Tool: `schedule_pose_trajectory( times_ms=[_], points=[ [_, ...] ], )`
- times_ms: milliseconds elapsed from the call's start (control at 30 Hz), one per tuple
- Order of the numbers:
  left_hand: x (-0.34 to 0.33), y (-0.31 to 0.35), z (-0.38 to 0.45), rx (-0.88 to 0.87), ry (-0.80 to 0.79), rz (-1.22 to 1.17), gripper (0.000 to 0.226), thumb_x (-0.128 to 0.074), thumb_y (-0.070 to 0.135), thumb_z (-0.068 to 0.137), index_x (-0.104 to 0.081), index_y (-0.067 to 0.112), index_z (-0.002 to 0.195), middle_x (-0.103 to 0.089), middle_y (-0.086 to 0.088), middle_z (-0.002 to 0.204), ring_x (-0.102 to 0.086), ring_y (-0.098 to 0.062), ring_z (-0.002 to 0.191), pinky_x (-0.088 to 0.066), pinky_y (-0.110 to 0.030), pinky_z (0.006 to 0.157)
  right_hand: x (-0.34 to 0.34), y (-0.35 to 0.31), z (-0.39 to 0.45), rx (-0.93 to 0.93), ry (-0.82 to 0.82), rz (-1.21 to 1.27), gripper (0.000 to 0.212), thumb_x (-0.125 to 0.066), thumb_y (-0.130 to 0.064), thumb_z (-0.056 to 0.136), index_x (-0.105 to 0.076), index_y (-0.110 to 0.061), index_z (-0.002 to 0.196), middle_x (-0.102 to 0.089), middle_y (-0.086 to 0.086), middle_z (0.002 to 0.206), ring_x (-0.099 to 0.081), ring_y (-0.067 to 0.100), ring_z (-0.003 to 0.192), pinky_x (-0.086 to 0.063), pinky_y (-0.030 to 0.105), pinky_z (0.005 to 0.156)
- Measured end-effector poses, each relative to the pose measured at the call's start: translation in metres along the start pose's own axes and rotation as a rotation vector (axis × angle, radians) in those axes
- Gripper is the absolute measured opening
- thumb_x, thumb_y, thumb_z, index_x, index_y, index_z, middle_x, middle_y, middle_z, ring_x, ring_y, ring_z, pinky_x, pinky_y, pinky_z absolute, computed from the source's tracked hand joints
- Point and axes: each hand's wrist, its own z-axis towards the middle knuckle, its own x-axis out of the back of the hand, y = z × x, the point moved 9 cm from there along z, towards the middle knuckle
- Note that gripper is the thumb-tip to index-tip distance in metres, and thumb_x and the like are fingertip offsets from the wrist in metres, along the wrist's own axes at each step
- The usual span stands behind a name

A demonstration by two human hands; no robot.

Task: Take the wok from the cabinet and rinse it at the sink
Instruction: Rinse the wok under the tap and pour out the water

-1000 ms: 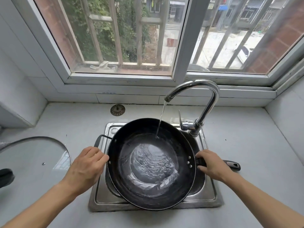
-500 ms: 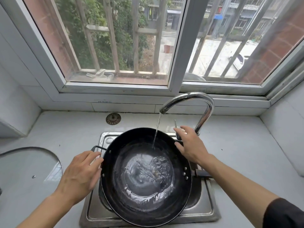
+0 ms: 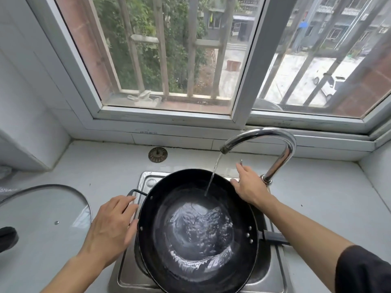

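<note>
1. Black wok [image 3: 196, 227] sitting in the steel sink [image 3: 273, 278], filling most of the basin, its rim tilted a little, shallow rippled water pooled in the bottom.
2. Thin stream of water [image 3: 212, 176] falling from the curved chrome faucet [image 3: 281, 149] into the far side of the wok.
3. Left hand [image 3: 110, 227] laid against the wok's left rim, fingers straight and together, not curled round anything; wire loop handle [image 3: 135, 192] just beyond the fingertips.
4. Right hand [image 3: 249, 187] reaching over the wok's far-right rim to the faucet's lever [image 3: 240, 161]; fingers extended against the lever, a true clamp on it impossible to tell.
5. Wok's long black handle [image 3: 275, 237] sticking out to the right of the wok, under the right forearm, untouched.
6. Glass lid [image 3: 44, 216] lying flat on the countertop [image 3: 317, 208] well left of the wok, with a dark knob [image 3: 7, 238] at the picture's edge.
7. Round metal sink strainer [image 3: 157, 154] lying on the countertop behind the wok, near the tiled ledge.
8. Window [image 3: 169, 115] with outer bars behind the wok, above the ledge.
</note>
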Motion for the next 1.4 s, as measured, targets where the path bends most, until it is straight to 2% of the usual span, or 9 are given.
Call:
schedule_pose_trajectory(
  times_ms=[167, 333, 533, 633, 767, 1000, 1133, 1233, 1400],
  points=[
    [0.001, 0.000, 0.001, -0.021, -0.033, 0.026, 0.036, -0.045, 0.035, 0.084, -0.067, 0.015, 0.104, -0.063, -0.002, 0.114, -0.056, -0.024, 0.107, -0.052, -0.040, 0.083, 0.005, 0.002, 0.005, -0.060, 0.012, 0.061, 0.060, -0.042, -0.035, 0.098, -0.026, -0.009, 0.149, -0.049, 0.021, 0.133, -0.050, 0.036, 0.118, -0.043, 0.045, 0.097],
    [0.001, -0.002, 0.002, 0.010, -0.096, 0.024, 0.040, -0.085, 0.020, 0.066, -0.067, 0.016, 0.102, -0.064, -0.003, 0.113, -0.057, -0.023, 0.105, -0.054, -0.039, 0.078, 0.001, -0.002, 0.000, -0.061, -0.041, 0.069, 0.070, -0.047, -0.041, 0.097, -0.018, -0.010, 0.152, -0.042, 0.019, 0.140, -0.048, 0.035, 0.123, -0.040, 0.041, 0.100],
    [0.001, -0.007, 0.011, -0.056, -0.183, 0.022, 0.050, -0.087, 0.030, 0.060, -0.067, 0.023, 0.106, -0.066, 0.000, 0.116, -0.056, -0.019, 0.107, -0.058, -0.038, 0.074, 0.009, 0.001, -0.020, 0.036, -0.165, 0.055, 0.072, -0.057, -0.039, 0.093, -0.025, -0.012, 0.151, -0.014, 0.016, 0.159, -0.026, 0.032, 0.143, -0.026, 0.040, 0.115],
    [0.000, -0.010, 0.016, -0.096, -0.300, 0.039, 0.067, -0.075, 0.039, 0.063, -0.058, 0.026, 0.126, -0.060, 0.000, 0.131, -0.052, -0.022, 0.118, -0.056, -0.039, 0.087, 0.017, 0.001, -0.041, 0.115, -0.141, 0.095, 0.062, -0.060, -0.033, 0.092, -0.036, -0.016, 0.147, -0.022, 0.009, 0.155, -0.034, 0.027, 0.138, -0.030, 0.037, 0.114],
    [-0.005, -0.007, 0.019, -0.129, -0.442, 0.083, 0.095, -0.065, 0.049, 0.067, -0.026, 0.031, 0.151, -0.024, 0.005, 0.158, -0.023, -0.020, 0.144, -0.034, -0.036, 0.113, 0.008, 0.016, -0.075, 0.188, -0.221, 0.089, 0.055, -0.058, -0.024, 0.089, -0.041, -0.025, 0.141, -0.041, -0.001, 0.144, -0.040, 0.014, 0.131, -0.033, 0.035, 0.113],
    [-0.010, 0.012, 0.007, -0.322, -0.415, 0.187, 0.106, -0.094, 0.040, 0.024, -0.061, 0.022, 0.123, -0.059, -0.006, 0.130, -0.054, -0.026, 0.119, -0.057, -0.036, 0.083, -0.033, 0.064, -0.145, 0.215, -0.232, -0.063, 0.067, -0.065, -0.023, 0.078, -0.042, -0.035, 0.139, -0.045, -0.014, 0.135, -0.047, 0.012, 0.122, -0.038, 0.025, 0.104],
    [-0.009, 0.023, 0.004, -0.368, -0.339, 0.199, 0.093, -0.092, 0.014, 0.030, -0.063, 0.016, 0.119, -0.063, -0.011, 0.124, -0.052, -0.029, 0.116, -0.057, -0.037, 0.082, -0.055, 0.076, -0.165, 0.201, -0.135, -0.111, 0.083, -0.080, -0.028, 0.067, -0.044, -0.027, 0.141, -0.048, -0.010, 0.133, -0.049, 0.014, 0.120, -0.038, 0.023, 0.104],
    [-0.006, 0.014, 0.011, -0.322, -0.362, 0.195, 0.100, -0.090, 0.029, 0.038, -0.057, 0.018, 0.132, -0.058, -0.011, 0.134, -0.050, -0.029, 0.122, -0.054, -0.037, 0.090, -0.050, 0.075, -0.160, 0.178, -0.049, -0.062, 0.084, -0.082, -0.019, 0.063, -0.045, -0.023, 0.139, -0.053, -0.004, 0.129, -0.055, 0.021, 0.114, -0.042, 0.028, 0.100],
    [-0.006, 0.010, 0.043, -0.243, -0.535, 0.220, 0.105, -0.074, 0.035, 0.074, -0.008, 0.025, 0.156, -0.018, 0.000, 0.162, -0.024, -0.022, 0.145, -0.035, -0.031, 0.112, -0.046, 0.080, -0.139, 0.124, -0.204, -0.046, 0.072, -0.063, -0.014, 0.087, -0.028, -0.034, 0.147, -0.047, -0.004, 0.142, -0.050, 0.021, 0.124, -0.040, 0.035, 0.106]
  ],
)
